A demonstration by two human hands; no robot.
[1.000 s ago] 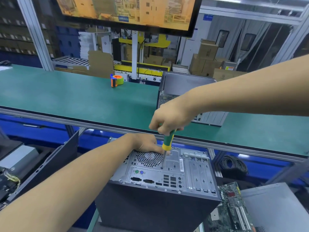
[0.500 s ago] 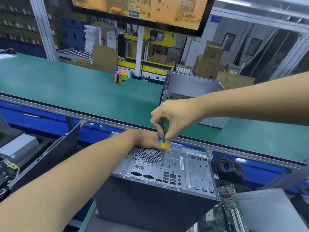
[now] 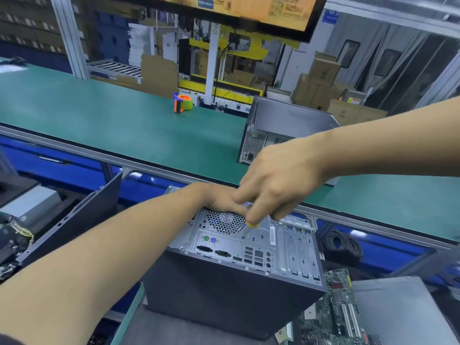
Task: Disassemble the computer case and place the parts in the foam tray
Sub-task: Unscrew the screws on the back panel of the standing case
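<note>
A dark grey computer case (image 3: 231, 285) stands with its metal rear panel (image 3: 251, 242) facing up, showing a fan grille, ports and slot covers. My right hand (image 3: 278, 178) grips a screwdriver (image 3: 250, 226) with a yellow and green handle; its tip touches the panel beside the fan grille. The handle is mostly hidden under my fingers. My left hand (image 3: 221, 199) rests on the far top edge of the case, partly covered by the right hand.
A second computer case (image 3: 281, 125) and an orange-green tape dispenser (image 3: 183, 103) sit on the green conveyor belt (image 3: 112, 125). A green circuit board (image 3: 341, 310) lies right of the case beside a grey panel (image 3: 398, 310). A coiled black cable (image 3: 341, 246) hangs behind. Another panel (image 3: 74, 215) leans at left.
My right hand has slid down over the screwdriver handle, closer to the panel, and now overlaps my left hand. The camera has shifted, so the scene appears lower and nearer.
</note>
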